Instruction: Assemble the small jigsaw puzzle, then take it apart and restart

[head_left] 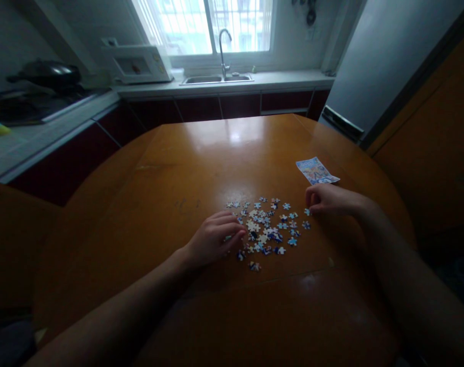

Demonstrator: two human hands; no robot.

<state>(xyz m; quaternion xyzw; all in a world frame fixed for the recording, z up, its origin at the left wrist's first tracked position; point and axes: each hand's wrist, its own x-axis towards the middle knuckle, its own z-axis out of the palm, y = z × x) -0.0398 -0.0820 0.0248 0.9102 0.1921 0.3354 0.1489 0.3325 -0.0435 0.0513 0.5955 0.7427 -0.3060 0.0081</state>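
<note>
Many small jigsaw pieces [260, 220] lie scattered in a loose heap on the brown wooden table [140, 244], some patterned in blue and white, others pale. At the heap's left edge my left hand [216, 235] is curled, thumb close to the index finger, with a bit of a greenish jigsaw piece [227, 238] showing between them. My right hand [329, 199] is on the heap's right side, its fingers closed in a pinch at a light-blue jigsaw piece [307, 211]. Just beyond that hand lies a small printed picture sheet [316, 171], its near edge close to my knuckles.
Past the table stand a counter with a sink [216, 79], a faucet [222, 48] and a white microwave [140, 63]. A black wok [50, 74] sits on the stove at left. On the right rises a grey refrigerator [385, 61].
</note>
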